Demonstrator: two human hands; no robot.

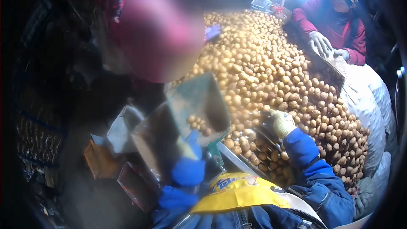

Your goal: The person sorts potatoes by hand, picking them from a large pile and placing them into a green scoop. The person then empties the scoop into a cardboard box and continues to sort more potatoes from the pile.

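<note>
A large heap of potatoes (pixel 263 68) fills the middle and right of the view. My right hand (pixel 280 123), in a pale glove, rests on the near part of the heap; its fingertips are blurred among the potatoes. My left hand (pixel 190 146), in a blurred glove, is at the near left side of a green scoop (pixel 197 97). Several potatoes lie inside the scoop. The fingers of my left hand are too smeared to make out.
One person (pixel 335 25) with gloved hands is at the back right, beside white sacks (pixel 366 97). Another person (pixel 161 29) stands close at the upper left. Left of the scoop are a white bag (pixel 124 129) and an orange-brown bag (pixel 99 159). A metal edge (pixel 239 160) runs below the heap.
</note>
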